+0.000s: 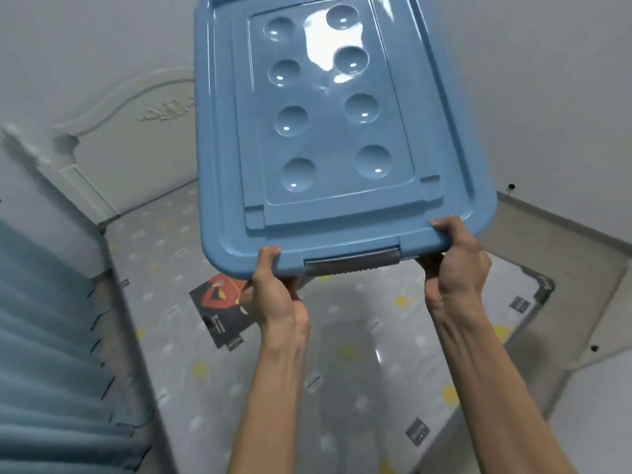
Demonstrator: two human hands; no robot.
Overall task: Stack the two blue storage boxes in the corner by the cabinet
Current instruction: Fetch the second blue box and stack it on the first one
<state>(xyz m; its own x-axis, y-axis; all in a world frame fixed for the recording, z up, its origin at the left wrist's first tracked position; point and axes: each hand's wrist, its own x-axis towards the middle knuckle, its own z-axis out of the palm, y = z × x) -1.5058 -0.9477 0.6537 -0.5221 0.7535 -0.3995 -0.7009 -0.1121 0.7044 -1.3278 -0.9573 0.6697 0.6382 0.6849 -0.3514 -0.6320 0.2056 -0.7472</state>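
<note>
Overhead, blue storage box (328,131), no legible writing.

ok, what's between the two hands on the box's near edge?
Head view: a grey latch handle on the blue box, between left hand and right hand.
</note>
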